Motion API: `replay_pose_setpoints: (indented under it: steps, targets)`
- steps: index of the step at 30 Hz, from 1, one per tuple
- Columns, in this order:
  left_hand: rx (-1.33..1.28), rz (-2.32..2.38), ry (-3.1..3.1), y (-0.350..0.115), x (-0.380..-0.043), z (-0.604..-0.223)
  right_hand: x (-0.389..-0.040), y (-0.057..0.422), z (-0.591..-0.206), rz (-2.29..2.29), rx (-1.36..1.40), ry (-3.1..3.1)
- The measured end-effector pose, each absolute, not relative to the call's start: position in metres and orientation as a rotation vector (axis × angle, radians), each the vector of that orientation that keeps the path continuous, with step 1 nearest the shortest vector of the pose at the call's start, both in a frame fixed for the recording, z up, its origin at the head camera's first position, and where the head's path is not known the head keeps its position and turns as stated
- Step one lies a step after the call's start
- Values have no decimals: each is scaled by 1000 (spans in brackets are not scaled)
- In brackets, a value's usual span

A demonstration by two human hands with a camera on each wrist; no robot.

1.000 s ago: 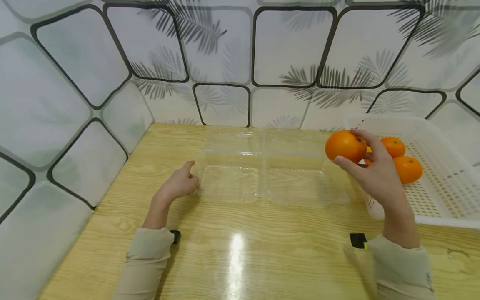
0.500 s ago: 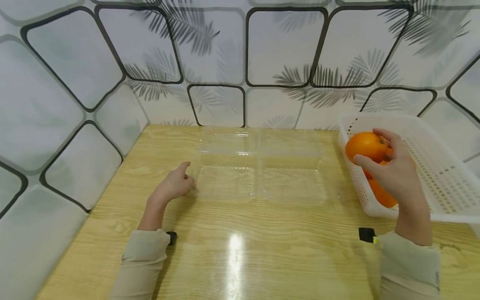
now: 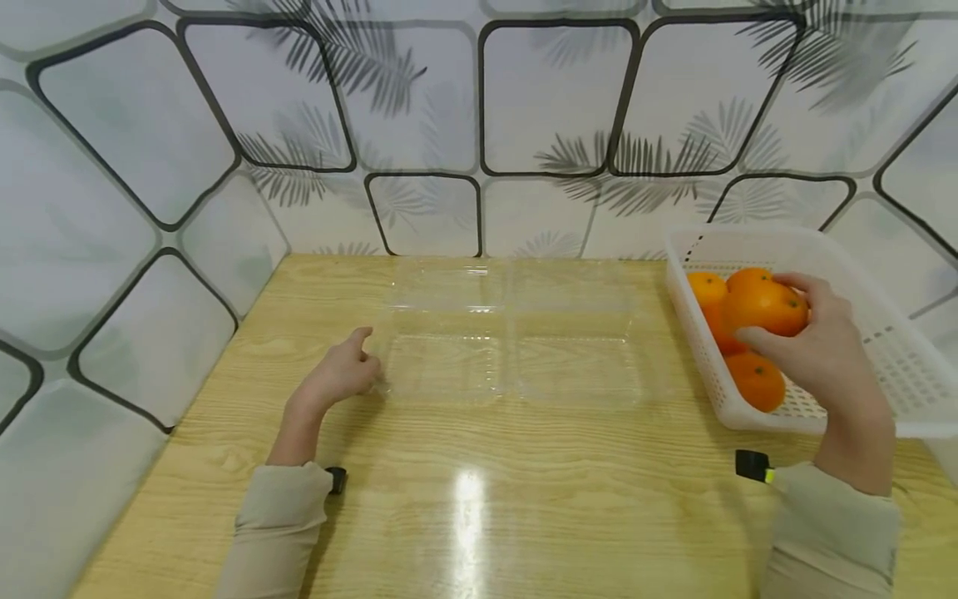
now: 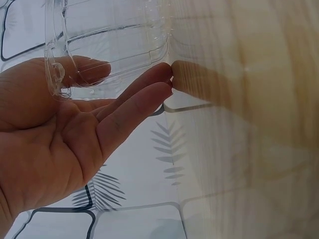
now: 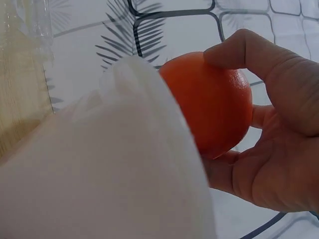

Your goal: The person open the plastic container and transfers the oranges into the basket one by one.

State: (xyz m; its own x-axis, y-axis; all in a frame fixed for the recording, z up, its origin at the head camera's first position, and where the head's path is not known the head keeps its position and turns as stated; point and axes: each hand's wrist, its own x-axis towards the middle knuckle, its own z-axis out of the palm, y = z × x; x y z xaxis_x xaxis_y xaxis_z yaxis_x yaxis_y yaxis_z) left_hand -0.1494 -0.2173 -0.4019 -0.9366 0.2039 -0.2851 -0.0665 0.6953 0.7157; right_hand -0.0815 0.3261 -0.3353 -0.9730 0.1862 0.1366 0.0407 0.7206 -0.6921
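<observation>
My right hand holds an orange between thumb and fingers, over the left side of a white perforated plastic basket. Several more oranges lie under and around it. In the right wrist view the basket's blurred wall covers part of the held orange. At the left, my left hand holds the side of a clear plastic container. The left wrist view shows the thumb at its rim and the fingertips low by the tabletop. Its hinged lid lies back, open.
A second clear container with its lid laid back stands beside the first, between it and the basket. All stand on a wood-grain table. A patterned wall rises behind and on the left.
My right hand has moved right with the orange, from the basket's left edge to over the oranges inside it. The view has shifted a little. My left hand stays by the container.
</observation>
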Motion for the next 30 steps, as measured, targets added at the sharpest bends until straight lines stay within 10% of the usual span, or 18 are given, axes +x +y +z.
replay_pose_setpoints:
  steps: [30]
  targets:
    - [163,1052,2582,-218,-149,-402,-58,389,-348,868,-288,-3072]
